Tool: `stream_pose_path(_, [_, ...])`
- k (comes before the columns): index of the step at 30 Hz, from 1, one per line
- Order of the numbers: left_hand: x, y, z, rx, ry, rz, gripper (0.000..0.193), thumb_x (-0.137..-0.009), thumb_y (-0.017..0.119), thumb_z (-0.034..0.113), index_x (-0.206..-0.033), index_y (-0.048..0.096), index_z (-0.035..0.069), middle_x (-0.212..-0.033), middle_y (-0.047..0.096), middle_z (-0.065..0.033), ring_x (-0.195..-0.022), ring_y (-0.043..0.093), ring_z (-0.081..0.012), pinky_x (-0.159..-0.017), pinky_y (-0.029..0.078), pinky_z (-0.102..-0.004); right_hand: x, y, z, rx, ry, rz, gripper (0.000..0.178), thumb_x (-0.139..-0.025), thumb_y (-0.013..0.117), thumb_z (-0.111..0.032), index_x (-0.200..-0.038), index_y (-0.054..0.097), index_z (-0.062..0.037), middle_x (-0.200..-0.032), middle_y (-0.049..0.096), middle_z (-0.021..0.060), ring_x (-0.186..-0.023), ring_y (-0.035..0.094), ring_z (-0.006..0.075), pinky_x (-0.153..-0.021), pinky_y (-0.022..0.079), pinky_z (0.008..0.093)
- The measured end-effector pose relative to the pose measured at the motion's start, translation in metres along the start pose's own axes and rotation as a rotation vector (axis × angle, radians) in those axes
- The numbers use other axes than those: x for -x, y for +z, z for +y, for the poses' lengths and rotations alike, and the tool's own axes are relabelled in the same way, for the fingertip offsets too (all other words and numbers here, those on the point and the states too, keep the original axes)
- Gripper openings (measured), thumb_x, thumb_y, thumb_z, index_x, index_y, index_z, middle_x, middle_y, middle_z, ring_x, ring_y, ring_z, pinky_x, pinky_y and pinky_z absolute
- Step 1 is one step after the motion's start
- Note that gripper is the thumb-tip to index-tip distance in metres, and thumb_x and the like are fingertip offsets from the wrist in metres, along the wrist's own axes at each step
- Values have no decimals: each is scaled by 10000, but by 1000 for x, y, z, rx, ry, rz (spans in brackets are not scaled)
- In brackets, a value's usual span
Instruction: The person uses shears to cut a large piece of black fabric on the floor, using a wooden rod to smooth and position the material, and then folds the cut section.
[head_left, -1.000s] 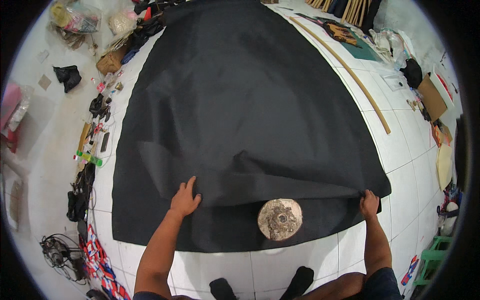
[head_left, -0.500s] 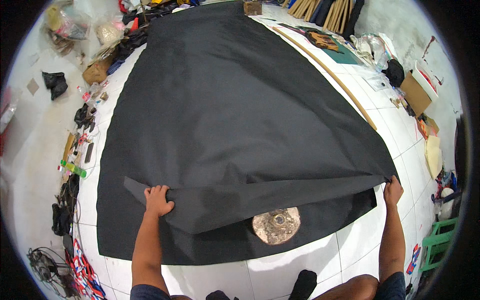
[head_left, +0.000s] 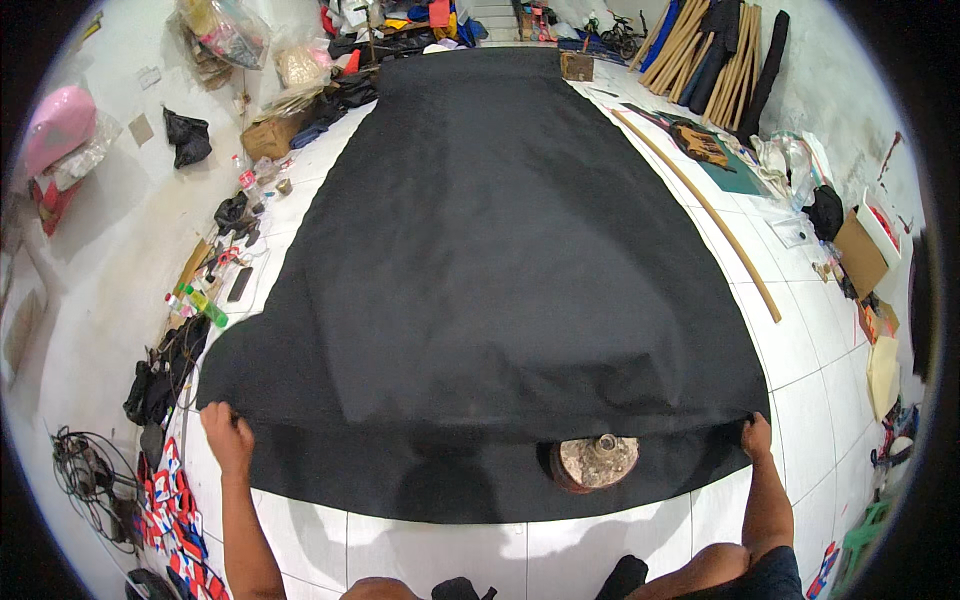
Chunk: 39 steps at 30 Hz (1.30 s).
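A long sheet of black fabric covers much of the floor, its upper layer drawn toward me over a second black layer. At the left end of the upper layer's near edge, my left hand is closed on the fabric. My right hand pinches the same edge at its right end. Between the hands the edge runs nearly straight. A round, stone-like weight with a small ring on top sits on the lower layer, just in front of that edge, right of the middle.
Along the right side lies a long wooden stick. A block stands at the fabric's far right corner. Bottles, dark cloth and cables line the left wall. Cardboard boxes and a green stool are at the right.
My left hand has moved outward to the left and taken the upper layer's left end. The raised fold has been pulled flatter and straighter. The view has tilted up.
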<state>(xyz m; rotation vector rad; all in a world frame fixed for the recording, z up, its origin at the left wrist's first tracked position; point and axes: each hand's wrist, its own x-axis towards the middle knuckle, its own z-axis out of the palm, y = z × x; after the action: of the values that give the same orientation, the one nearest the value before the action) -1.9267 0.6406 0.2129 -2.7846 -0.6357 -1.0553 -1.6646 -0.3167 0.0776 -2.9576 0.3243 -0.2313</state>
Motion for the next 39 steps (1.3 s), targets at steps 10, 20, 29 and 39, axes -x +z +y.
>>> stream_pose_path(10, [129, 34, -137, -45, -505, -127, 249, -657, 609, -53, -900, 640, -7, -1034, 596, -197, -1031, 558, -381, -928, 434, -465, 47, 16, -139, -237, -298, -255, 248, -764, 592, -19, -1006, 631, 14, -1064, 662, 234, -1043, 618, 410, -888, 484, 432])
stream_pose_path(20, [211, 94, -15, 69, -538, -251, 247, -888, 626, 68, -1124, 649, -1, -1074, 539, -127, -965, 568, -232, -795, 496, -347, 27, -9, -115, 65, -250, -37, 428, -698, 580, 38, -1104, 684, -45, -1217, 629, 186, -1168, 574, 363, -1009, 455, 435])
stream_pose_path(29, [207, 94, 29, 816, -1352, -85, 288, -892, 691, 263, -963, 561, 16, -852, 539, -59, -706, 568, -154, -577, 492, -285, 55, 20, -110, -23, 230, 241, 422, -787, 605, -78, -1193, 522, 2, -1051, 615, 225, -1056, 589, 412, -986, 456, 455])
stream_pose_path(39, [197, 79, 163, 1497, -1533, -626, 447, -900, 662, 435, -1067, 547, 36, -937, 608, -153, -821, 630, -240, -673, 531, -357, 128, -61, -289, -227, -426, -536, 483, -870, 613, -460, -938, 570, 17, -915, 664, 218, -836, 651, 354, -698, 487, 448])
